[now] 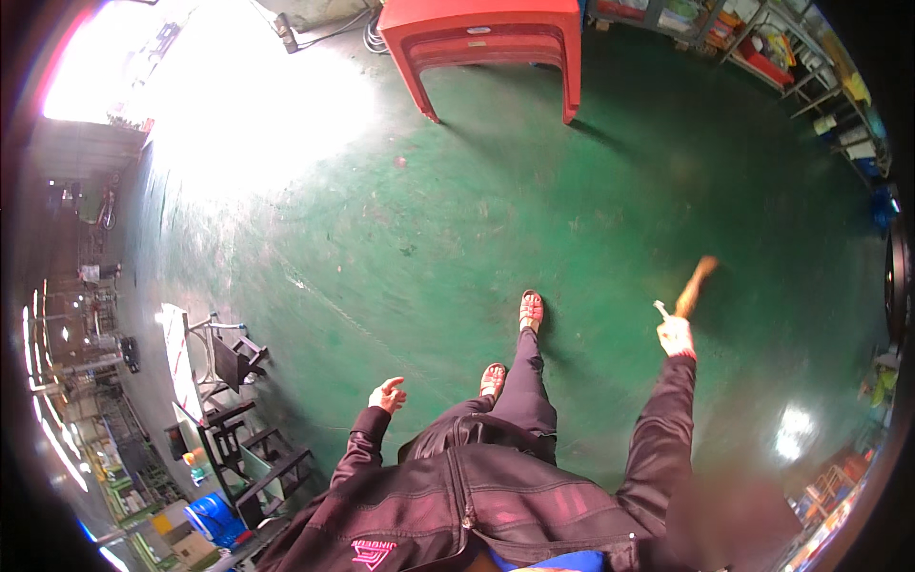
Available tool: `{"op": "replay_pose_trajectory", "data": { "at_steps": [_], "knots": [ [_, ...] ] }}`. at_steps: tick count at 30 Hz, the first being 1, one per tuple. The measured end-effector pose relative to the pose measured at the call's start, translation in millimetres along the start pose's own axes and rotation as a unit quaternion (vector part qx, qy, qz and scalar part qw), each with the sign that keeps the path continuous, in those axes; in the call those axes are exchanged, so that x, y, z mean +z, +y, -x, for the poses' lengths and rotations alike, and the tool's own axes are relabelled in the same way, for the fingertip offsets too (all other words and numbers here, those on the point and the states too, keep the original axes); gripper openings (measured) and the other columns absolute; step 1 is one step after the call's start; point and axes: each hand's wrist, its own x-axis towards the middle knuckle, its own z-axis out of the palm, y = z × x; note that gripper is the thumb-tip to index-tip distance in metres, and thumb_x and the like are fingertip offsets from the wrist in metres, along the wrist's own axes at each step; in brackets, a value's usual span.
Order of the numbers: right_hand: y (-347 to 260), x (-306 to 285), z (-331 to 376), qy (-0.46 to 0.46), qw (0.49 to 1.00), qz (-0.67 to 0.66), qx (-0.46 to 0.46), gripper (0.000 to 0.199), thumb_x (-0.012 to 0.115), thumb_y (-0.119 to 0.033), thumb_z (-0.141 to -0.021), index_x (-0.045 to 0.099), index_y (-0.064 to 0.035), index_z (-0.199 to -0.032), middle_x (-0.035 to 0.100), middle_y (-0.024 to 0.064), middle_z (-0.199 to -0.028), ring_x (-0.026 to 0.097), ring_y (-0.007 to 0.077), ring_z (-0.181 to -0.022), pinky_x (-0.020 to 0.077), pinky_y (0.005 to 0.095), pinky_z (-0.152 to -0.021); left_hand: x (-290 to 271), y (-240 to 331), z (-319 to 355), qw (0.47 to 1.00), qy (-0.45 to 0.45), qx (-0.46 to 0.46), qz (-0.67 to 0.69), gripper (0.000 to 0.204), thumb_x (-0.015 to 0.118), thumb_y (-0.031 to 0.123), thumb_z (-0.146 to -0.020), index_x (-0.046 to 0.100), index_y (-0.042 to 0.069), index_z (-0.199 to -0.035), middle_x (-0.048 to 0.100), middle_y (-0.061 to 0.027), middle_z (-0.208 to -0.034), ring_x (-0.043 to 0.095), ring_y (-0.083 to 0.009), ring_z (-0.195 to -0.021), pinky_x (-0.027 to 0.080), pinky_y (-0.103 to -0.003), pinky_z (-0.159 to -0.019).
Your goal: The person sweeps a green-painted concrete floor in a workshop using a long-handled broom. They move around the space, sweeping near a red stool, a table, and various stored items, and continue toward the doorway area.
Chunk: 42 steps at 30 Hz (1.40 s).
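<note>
My left hand [388, 395] is held out beside my body at waist level, its fingers loosely spread with nothing in them. Farther forward on the right, my right hand [676, 336] is closed. From its top juts a long yellow-brown thing [697, 284], blurred, so I cannot tell its kind. Next to that, a small pale piece with a notched-looking end [660, 309] sticks out of the same hand; what it is stays unclear. Neither hand touches any furniture. Below are my feet in pink-red sandals, one ahead of the other on the green floor [457, 229].
A red plastic table [481, 48] stands ahead. Shelving with assorted goods [810, 71] lines the far right. On the left are black metal frames or steps [250, 458] and a blue container [214, 520]. Bright light floods the far left.
</note>
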Motion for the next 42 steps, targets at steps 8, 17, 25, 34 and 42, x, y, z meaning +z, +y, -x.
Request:
{"op": "replay_pose_trajectory", "data": {
  "at_steps": [8, 17, 25, 34, 42],
  "knots": [
    [206.1, 189.2, -71.6, 0.13, 0.84, 0.521, 0.077, 0.022, 0.05, -0.022, -0.072, 0.046, -0.0011, -0.065, 0.047, 0.0092, -0.047, 0.043, 0.0196, -0.033, 0.0349, 0.0312, -0.03, 59.5, 84.7, 23.5, 0.998, -0.042, 0.027, -0.037, 0.032, 0.038, 0.005, -0.08, 0.046, 0.012, -0.111, 0.059, -0.0078, -0.081, 0.058, -0.0137, -0.074, 0.048, -0.025, -0.06],
    [176.5, 321.2, -44.0, -0.259, 0.901, 0.082, 0.338, 0.009, 0.046, -0.007, -0.074, 0.042, -0.0003, -0.07, 0.037, -0.0007, -0.049, 0.031, 0.0066, -0.036, 0.0292, 0.0185, -0.032, 34.7, 1.4, 10.2, 0.983, -0.019, -0.173, 0.06, 0.042, 0.049, 0.007, -0.071, 0.045, 0.012, -0.112, 0.057, -0.0078, -0.074, 0.054, -0.0142, -0.059, 0.046, -0.028, -0.051],
    [125.7, 286.0, 62.8, -0.15, 0.96, 0.145, 0.184, 0.018, 0.045, -0.01, -0.077, 0.041, -0.0007, -0.092, 0.036, -0.0014, -0.055, 0.034, 0.0066, -0.035, 0.0318, 0.0196, -0.029, 13.8, 26.7, -61.8, 0.99, -0.012, 0.059, -0.129, 0.029, 0.041, 0.017, -0.068, 0.054, 0.01, -0.094, 0.057, -0.0093, -0.059, 0.055, -0.0191, -0.049, 0.046, -0.031, -0.048],
    [107.3, 268.0, 112.0, 0.004, 0.951, 0.233, 0.203, 0.016, 0.042, 0.0, -0.072, 0.034, -0.008, -0.059, 0.03, -0.0012, -0.048, 0.028, 0.0063, -0.033, 0.0264, 0.0186, -0.03, -17.8, 114.5, -150.1, 0.971, 0.157, 0.112, -0.139, 0.027, 0.043, 0.017, -0.07, 0.056, 0.014, -0.094, 0.058, -0.0157, -0.086, 0.056, -0.0284, -0.077, 0.044, -0.035, -0.072],
    [254.6, 360.8, 97.6, -0.256, 0.776, 0.499, 0.287, 0.008, 0.054, -0.004, -0.07, 0.046, -0.0011, -0.073, 0.043, -0.0005, -0.058, 0.039, 0.0062, -0.044, 0.0293, 0.017, -0.037, -0.1, 198.3, -144.9, 0.882, -0.223, -0.208, 0.36, 0.045, 0.051, 0.042, -0.074, 0.048, 0.013, -0.108, 0.056, -0.0061, -0.085, 0.052, -0.0217, -0.078, 0.043, -0.039, -0.065]
  ]
}}
